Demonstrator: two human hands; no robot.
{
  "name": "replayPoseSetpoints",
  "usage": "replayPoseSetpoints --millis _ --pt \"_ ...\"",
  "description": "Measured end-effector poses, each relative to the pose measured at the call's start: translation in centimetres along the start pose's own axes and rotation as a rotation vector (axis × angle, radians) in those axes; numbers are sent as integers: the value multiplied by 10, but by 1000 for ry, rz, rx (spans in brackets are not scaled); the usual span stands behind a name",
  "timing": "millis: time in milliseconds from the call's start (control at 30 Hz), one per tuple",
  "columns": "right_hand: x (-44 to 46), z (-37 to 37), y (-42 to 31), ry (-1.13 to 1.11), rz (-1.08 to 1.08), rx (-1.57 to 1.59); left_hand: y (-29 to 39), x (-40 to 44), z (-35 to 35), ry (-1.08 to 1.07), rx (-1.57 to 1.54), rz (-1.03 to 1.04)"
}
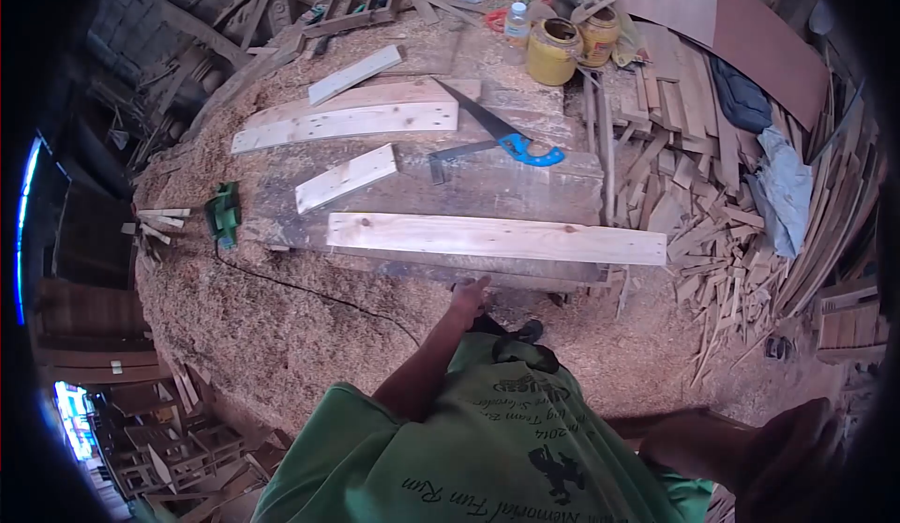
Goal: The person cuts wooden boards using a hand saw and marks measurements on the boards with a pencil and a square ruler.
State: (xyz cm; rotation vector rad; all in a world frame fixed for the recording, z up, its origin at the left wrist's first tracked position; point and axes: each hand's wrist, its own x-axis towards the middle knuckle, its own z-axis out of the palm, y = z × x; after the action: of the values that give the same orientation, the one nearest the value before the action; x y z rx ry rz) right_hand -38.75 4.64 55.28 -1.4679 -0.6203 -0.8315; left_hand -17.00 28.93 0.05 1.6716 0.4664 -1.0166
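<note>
Fingers of the right hand (797,453) show dark on my feed; I can't tell whether they, or those of the left hand (470,296), grip anything. Beyond, a pale, knotted board (497,236) lies along the worktop (548,181).

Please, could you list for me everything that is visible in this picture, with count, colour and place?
Workbench: one, brown, centre
Front plank: one, pale, along the workbench's near side
Other boards: at least three, pale, behind the front plank
Handsaw: one, blue handle, right of the boards
Metal square: one, grey, beside the handsaw
Power tool: one, green, left
Cord: one, dark, across the shavings
Shavings: uncountable, tan, mostly left and front
Tubs: two, yellow, far side
Bottle: one, whitish, beside the tubs
Tray: one, brown, far left
Offcuts: many, brownish, right
Crumpled sheet: one, pale blue-grey, right
Panels: at least two, brown, upper right
Dim surroundings: uncountable, unclear
Shirt: one, green, bottom
Left hand: one, bare, by the workbench's near edge
Right hand: one, shaded, lower right
</note>
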Motion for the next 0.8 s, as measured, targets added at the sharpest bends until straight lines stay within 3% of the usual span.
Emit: replayPoseSetpoints --millis 67,133,167,300,400,467,500,533,600,633,667,700,733,800 --pt "10 4 -19 -91 155 17 0 -18 -15 40 7 -38" --pt "13 18 -18 -107 184 -11 -17 3 -34 96 81 60" --pt "17 34 -7 -76 99 -37 -34 35 -47 138 117 141" --pt "-11 28 30 -165 -49 -628 -8 62 -91 377 242 477" --pt "-52 55 87 207 321 -819 61 52 -135 405 266 600" --pt "-66 71 134 242 650 -922 78 98 -179 399 226 744" --pt "-86 74 159 236 747 -922 98 101 -203 443 401 737" --pt "-110 77 183 227 847 -920 103 118 -228 516 427 880" --pt "-160 88 217 376 1165 -725 138 98 -265 599 557 820" --pt "-190 91 236 395 1187 -720 140 120 -291 695 727 876" --pt "-219 96 247 420 1213 -718 149 120 -310 711 752 791" --pt "-241 103 252 333 1265 -850 163 115 -328 595 688 747" --pt "-256 108 260 243 1301 -976 180 117 -339 637 818 641" --pt "-286 118 259 54 1273 -1106 188 146 -365 740 998 659"
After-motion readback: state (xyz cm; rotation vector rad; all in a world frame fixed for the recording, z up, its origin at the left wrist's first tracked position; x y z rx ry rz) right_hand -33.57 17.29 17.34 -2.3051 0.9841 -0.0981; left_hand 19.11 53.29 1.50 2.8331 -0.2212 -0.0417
